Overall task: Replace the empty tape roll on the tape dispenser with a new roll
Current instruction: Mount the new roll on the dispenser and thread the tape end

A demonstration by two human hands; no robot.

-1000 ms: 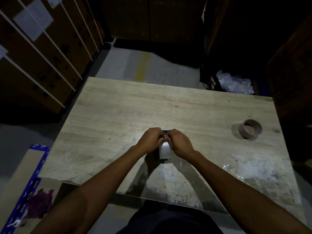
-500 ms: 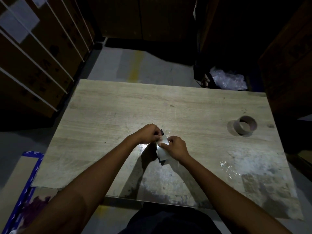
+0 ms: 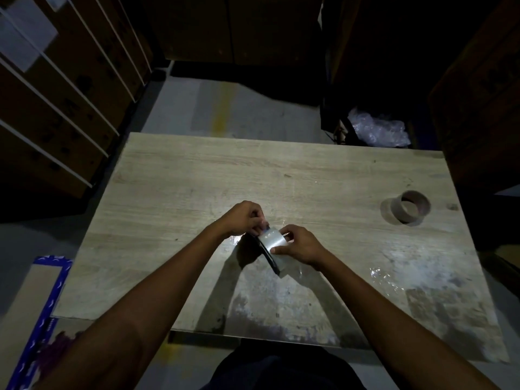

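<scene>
**Both hands on the new tape roll at the middle of the table**

The clear tape roll (image 3: 273,238) sits on the tape dispenser (image 3: 269,256), a dark, narrow body that slants down towards the near edge of the table, just above or on the wood; which, I cannot tell. The roll's glossy band catches the light and faces up.

The right hand (image 3: 301,244) wraps the roll from the right side, its fingers (image 3: 285,230) curled over the far edge and its thumb pressed on the near edge, so the hand is clamped on the roll. The left hand (image 3: 243,218) is at the roll's far left corner, its fingertips (image 3: 260,225) pinched together on something small at the roll's edge; whether that is the loose tape end or a part of the dispenser is too small and dim to tell.

The wooden table (image 3: 197,178) is pale and grained, with worn, whitish patches on its near right part and a scrap of crumpled clear film (image 3: 384,277) lying there. The empty cardboard core (image 3: 410,206) stands on its rim well apart from the hands, near the right edge.

The room is dark. Strapped cardboard boxes (image 3: 56,94) are stacked to the left, crumpled plastic wrap (image 3: 377,128) lies beyond the far right corner, and the grey floor (image 3: 225,108) carries a faint yellow mark.
</scene>
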